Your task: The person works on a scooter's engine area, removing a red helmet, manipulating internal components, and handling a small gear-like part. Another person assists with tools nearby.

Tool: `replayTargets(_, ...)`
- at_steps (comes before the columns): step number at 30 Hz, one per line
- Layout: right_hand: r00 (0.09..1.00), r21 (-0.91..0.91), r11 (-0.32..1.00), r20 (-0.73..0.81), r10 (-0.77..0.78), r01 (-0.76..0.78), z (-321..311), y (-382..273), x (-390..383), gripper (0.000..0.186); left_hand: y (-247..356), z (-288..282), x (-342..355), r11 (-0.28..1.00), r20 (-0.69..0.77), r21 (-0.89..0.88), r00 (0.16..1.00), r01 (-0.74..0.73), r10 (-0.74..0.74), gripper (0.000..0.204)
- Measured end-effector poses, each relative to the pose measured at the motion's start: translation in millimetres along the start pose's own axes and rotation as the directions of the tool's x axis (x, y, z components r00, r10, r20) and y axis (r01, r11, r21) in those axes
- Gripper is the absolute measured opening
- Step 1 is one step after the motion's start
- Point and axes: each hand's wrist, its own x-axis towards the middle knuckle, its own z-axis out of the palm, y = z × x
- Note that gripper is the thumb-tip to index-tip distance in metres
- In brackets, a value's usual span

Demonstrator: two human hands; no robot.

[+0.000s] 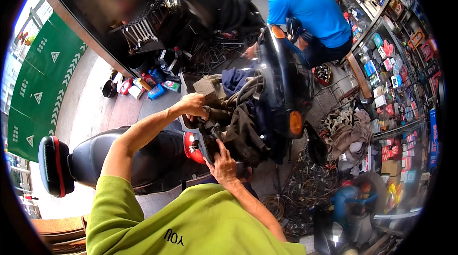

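Note:
My left hand (193, 105) is closed, its fingers curled over a dirty grey-brown metal part (209, 120) in the opened middle of a motor scooter. What kind of part it is, I cannot make out. Just nearer, my right hand (222, 165) holds the edge of a dark grey piece (205, 144) between thumb and fingers, with the index finger stretched along it. A red rounded part (192, 148) lies left of that hand. Dark cloths (248, 128) are heaped right beside both hands. The scooter's black seat (157, 157) extends left under my left arm.
A person in a blue shirt (310, 12) crouches beyond the scooter's front fairing (281, 78). Bottles (155, 90) and wrenches (138, 33) are at the far left. Crowded shelves (391, 74) line the right. Loose metal bits (305, 193) and rags (348, 131) cover the floor.

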Motion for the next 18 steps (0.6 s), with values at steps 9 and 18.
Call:
replayTargets(9,1.000,0.024,1.000,0.002,0.006,-0.006,5,3,1,0.038,7,0,-5,0.952,0.102,-0.107,0.956,0.285,-0.275,0.036)
replayTargets(18,1.000,0.035,0.999,0.001,0.015,-0.015,0,1,-2,0.036,-1,17,-13,0.641,-0.041,0.643,0.817,-0.420,0.576,0.022)
